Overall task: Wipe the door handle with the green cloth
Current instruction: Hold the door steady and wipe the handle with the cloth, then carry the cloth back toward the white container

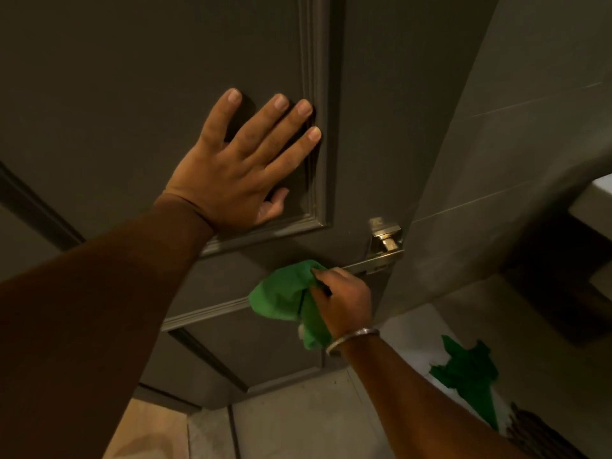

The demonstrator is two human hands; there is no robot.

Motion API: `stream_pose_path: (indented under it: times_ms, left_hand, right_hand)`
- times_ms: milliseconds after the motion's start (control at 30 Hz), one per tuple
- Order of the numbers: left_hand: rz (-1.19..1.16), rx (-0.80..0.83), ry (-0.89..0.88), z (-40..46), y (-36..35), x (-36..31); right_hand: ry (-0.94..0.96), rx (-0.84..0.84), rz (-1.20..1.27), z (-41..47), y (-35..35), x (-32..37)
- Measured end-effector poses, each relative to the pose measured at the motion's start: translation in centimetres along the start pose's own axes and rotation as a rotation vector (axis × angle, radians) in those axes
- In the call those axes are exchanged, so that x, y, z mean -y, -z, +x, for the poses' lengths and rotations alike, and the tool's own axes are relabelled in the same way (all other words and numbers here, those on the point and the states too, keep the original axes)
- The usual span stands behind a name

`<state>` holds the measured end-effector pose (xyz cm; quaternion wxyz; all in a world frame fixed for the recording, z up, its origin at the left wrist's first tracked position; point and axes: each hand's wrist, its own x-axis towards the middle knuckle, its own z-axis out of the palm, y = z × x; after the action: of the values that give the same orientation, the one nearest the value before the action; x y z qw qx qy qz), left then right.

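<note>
Cloth (281, 293), crumpled, on metal lever (374, 261)

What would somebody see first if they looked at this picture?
Probably the bright green cloth, bunched in the right hand around the free end of the metal door handle, low in the middle. Next, the left hand pressed flat, fingers spread, on the dark door above it.

No readable text, label, brand or number shows anywhere.
</note>
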<state>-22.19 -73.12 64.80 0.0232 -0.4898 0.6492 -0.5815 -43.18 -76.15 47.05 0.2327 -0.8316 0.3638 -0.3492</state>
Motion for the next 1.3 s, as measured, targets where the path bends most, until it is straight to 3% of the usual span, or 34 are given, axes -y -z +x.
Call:
stream_pose_path:
  times_ms: [233, 467, 533, 667, 733, 800, 900, 1100, 1300]
  left_hand:
    - [-0.086, 0.079, -0.006, 0.4, 1.6, 0.2]
    - [-0.493, 0.28, -0.052, -1.6, 7.8, 1.8]
    - [-0.671, 0.423, 0.082, -4.6, 10.7, 2.2]
    - [-0.778, 1.1, 0.505, -10.5, 17.0, 1.2]
    - [-0.786, 1.241, 0.708, -12.5, 19.2, 0.0]
    - [-0.806, 1.243, 0.952, -14.3, 21.4, -1.2]
    - [-0.672, 1.265, 1.124, -17.0, 25.2, -2.1]
    - [-0.254, 1.491, 1.266, -22.9, 32.5, -1.9]
    - [-0.02, 1.348, 1.456, -31.5, 36.9, -2.5]
  right_hand:
    - [0.232, 0.193, -0.116, -0.3, 3.1, 2.5]
    - [0.558, 0.453, -0.116, 4.2, 7.5, 6.8]
    - [0.649, 0.53, -0.09, 5.7, 7.7, 7.9]
    - [0.807, 0.634, 0.005, 7.4, 6.3, 11.3]
    - [0.882, 0.685, 0.051, 7.6, 4.9, 13.5]
    - [0.971, 0.76, 0.08, 7.1, 3.2, 16.0]
    - [1.119, 0.853, 0.084, 5.7, 0.7, 19.7]
    - [1.31, 1.025, 0.067, 1.2, -5.9, 26.6]
    - [1.517, 1.084, -0.043, -4.0, -14.5, 34.0]
